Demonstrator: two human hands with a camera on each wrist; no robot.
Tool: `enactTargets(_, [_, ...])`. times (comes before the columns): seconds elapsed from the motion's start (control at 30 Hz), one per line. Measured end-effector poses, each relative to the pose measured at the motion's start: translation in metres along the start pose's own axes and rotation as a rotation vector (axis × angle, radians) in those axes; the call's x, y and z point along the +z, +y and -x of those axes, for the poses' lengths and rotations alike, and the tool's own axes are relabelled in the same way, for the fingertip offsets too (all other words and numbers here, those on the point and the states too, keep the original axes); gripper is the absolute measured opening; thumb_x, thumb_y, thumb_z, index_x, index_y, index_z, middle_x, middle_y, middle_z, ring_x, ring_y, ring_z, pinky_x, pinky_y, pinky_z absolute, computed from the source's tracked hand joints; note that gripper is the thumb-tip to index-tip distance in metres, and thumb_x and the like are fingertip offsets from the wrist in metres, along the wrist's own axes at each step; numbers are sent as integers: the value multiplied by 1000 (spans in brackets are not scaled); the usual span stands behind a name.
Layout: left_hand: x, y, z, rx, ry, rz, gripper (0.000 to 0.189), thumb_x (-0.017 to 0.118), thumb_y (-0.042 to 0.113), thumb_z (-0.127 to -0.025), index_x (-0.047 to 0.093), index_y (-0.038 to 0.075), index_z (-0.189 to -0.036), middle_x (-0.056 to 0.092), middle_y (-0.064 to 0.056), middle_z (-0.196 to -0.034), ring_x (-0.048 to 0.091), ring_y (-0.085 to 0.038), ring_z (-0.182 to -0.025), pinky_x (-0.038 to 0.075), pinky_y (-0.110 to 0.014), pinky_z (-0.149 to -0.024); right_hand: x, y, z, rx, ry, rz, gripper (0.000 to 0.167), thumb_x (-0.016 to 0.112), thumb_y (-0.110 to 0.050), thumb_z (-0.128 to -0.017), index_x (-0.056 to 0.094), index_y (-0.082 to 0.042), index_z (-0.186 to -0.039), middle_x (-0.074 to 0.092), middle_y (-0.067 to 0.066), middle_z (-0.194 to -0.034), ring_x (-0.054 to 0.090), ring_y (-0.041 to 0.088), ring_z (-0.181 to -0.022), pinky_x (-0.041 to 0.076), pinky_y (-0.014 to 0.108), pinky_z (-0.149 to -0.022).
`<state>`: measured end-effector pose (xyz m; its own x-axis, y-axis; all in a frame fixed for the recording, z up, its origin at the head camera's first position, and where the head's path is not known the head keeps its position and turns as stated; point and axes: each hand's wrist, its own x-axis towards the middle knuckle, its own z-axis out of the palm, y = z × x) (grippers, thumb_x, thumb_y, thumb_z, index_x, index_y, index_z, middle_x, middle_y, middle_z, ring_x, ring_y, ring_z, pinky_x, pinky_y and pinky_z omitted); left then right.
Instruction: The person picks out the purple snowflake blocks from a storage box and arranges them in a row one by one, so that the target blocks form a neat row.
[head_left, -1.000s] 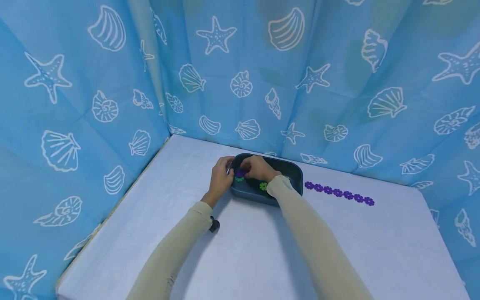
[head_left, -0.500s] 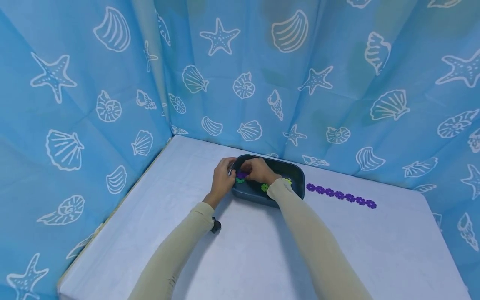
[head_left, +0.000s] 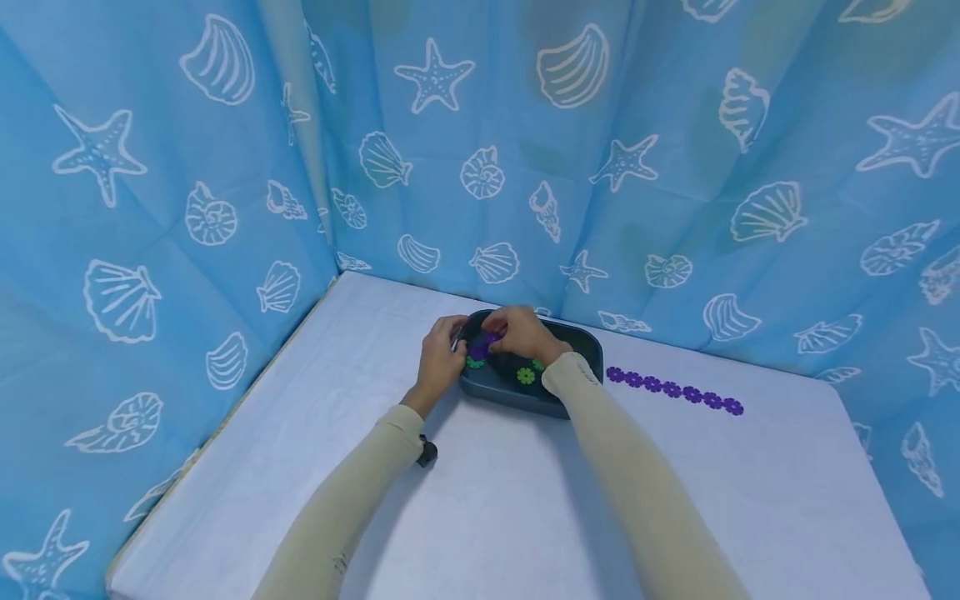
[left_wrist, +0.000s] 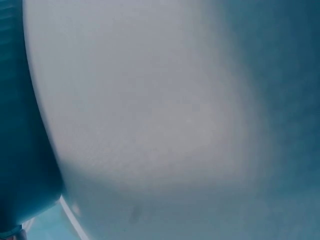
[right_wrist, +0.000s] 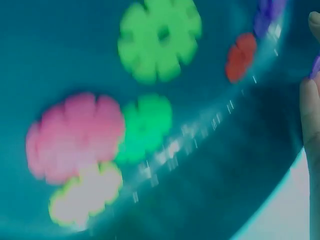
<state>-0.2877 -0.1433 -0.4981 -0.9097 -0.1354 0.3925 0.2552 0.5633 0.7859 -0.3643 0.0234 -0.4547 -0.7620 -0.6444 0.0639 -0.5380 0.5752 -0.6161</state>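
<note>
A dark oblong basin (head_left: 517,398) stands near the table's back edge. My left hand (head_left: 441,358) grips its left rim, fingers and thumb at the wall. Inside the basin, my right hand (head_left: 521,333) pinches a purple flower-shaped piece (head_left: 483,343), close to the left thumb. At the edge of the right wrist view, fingers (right_wrist: 311,112) hold a bit of purple. Green flower-shaped pieces (head_left: 526,376) lie on the basin floor. That wrist view also has a pink piece (right_wrist: 77,137), a yellow one (right_wrist: 87,195) and a red one (right_wrist: 241,57).
To the right of the basin, a straight row of several joined purple flower-shaped pieces (head_left: 672,390) lies on the white table (head_left: 480,517). Blue curtains (head_left: 480,150) with shell prints hang behind and to the left. The left wrist view is mostly blurred table surface (left_wrist: 135,100).
My right hand has risen a little within the basin, and more of the purple piece shows. The left hand has stayed at the rim. The head view has shifted slightly.
</note>
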Motion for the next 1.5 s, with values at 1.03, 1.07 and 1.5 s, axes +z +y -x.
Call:
enactTargets(1.03, [3, 2, 0, -18, -16, 3, 39, 60, -10, -89, 56, 0, -126, 56, -13, -126, 55, -21, -123, 44, -27, -106, -163, 157, 227, 568, 154, 50, 47, 72, -9, -87, 55, 4, -129, 58, 25, -122, 55, 43, -112, 50, 59, -95])
enactTargets(1.07, [3, 1, 0, -18, -16, 1, 39, 60, -9, -89, 56, 0, -126, 56, -13, -127, 55, -21, -124, 44, -27, -106, -162, 163, 234, 579, 155, 51, 47, 72, -8, -87, 55, 4, -129, 58, 25, -123, 55, 44, -111, 50, 59, -96])
enactTargets(1.5, [4, -1, -2, -4, -19, 7, 39, 59, -10, -88, 56, 0, -126, 56, -13, -125, 54, -21, -123, 44, -25, -106, -159, 207, 285, 706, 124, 69, 49, 76, -2, -79, 58, 4, -124, 56, 29, -123, 54, 47, -109, 45, 65, -97])
